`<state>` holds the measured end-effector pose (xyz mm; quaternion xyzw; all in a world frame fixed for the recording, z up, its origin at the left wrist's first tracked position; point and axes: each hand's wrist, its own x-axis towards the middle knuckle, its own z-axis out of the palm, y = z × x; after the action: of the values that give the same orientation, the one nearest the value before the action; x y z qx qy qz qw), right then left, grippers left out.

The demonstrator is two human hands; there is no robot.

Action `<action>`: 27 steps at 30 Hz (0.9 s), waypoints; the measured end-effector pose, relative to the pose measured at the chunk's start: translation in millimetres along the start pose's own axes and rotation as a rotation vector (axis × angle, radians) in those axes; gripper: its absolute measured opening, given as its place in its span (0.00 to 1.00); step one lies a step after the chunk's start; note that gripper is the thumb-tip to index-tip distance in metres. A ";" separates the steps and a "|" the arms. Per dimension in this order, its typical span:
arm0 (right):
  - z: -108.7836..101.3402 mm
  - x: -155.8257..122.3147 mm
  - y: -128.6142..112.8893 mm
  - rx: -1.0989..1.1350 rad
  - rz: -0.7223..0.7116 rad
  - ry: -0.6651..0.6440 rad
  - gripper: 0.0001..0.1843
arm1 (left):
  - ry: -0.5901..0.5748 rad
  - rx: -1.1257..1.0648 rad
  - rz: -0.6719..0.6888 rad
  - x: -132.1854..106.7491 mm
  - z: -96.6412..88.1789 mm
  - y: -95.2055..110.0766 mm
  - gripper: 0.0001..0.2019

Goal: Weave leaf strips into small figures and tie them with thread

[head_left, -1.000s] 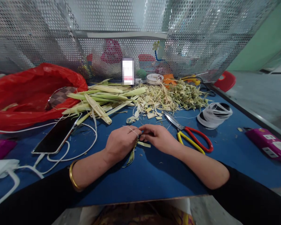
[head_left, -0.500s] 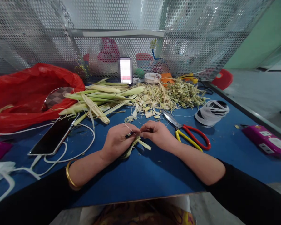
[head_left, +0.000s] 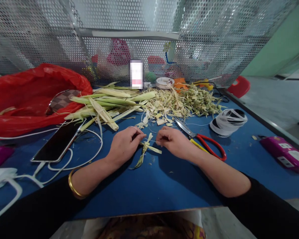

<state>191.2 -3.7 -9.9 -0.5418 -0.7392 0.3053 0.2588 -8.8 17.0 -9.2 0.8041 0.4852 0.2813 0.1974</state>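
Note:
A small braided corn-husk piece (head_left: 145, 147), with loose strip ends at the top and right and a frayed tail, lies between my hands. My left hand (head_left: 123, 145) is just left of it, thumb and forefinger pinched on a thin white thread. That thread (head_left: 152, 141) runs across the braid's upper part to my right hand (head_left: 176, 142), whose curled fingers grip its other side. The scissors (head_left: 209, 145), with one red and one yellow handle, lie by my right wrist, blades pointing away.
Husk leaves (head_left: 109, 103) and shredded scraps (head_left: 164, 103) lie at the back. A spool of white thread (head_left: 226, 123) and a purple device (head_left: 285, 151) are on the right. Leftward are a red plastic bag (head_left: 37, 96), a phone (head_left: 57, 141) and white cables. A perforated metal panel (head_left: 129, 20) rises behind.
My hands have moved apart, drawing the thread out between them. The braided husk, half covered before by my left hand, now lies exposed. The view has shifted slightly.

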 end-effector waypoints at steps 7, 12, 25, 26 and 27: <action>-13.7 -0.7 -1.4 -0.068 -0.022 -0.093 0.10 | -0.034 0.182 -0.053 2.9 1.6 -8.0 0.11; -4.0 -1.5 -5.5 0.223 -0.157 0.018 0.08 | -0.070 0.241 -0.003 3.0 1.9 -6.2 0.10; 2.3 0.9 -5.5 0.562 0.010 -0.133 0.07 | -0.077 0.407 0.199 0.6 6.8 -1.3 0.09; 4.5 1.0 -3.9 0.546 0.024 -0.147 0.06 | -0.065 0.311 0.140 1.8 6.8 -2.6 0.09; 6.5 1.2 -2.1 0.518 0.032 -0.147 0.05 | -0.049 0.201 0.072 3.3 6.7 -3.8 0.09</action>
<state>184.8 -4.1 -12.7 -0.4455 -0.6447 0.5266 0.3295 -5.9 21.4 -15.7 0.8435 0.4766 0.2181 0.1173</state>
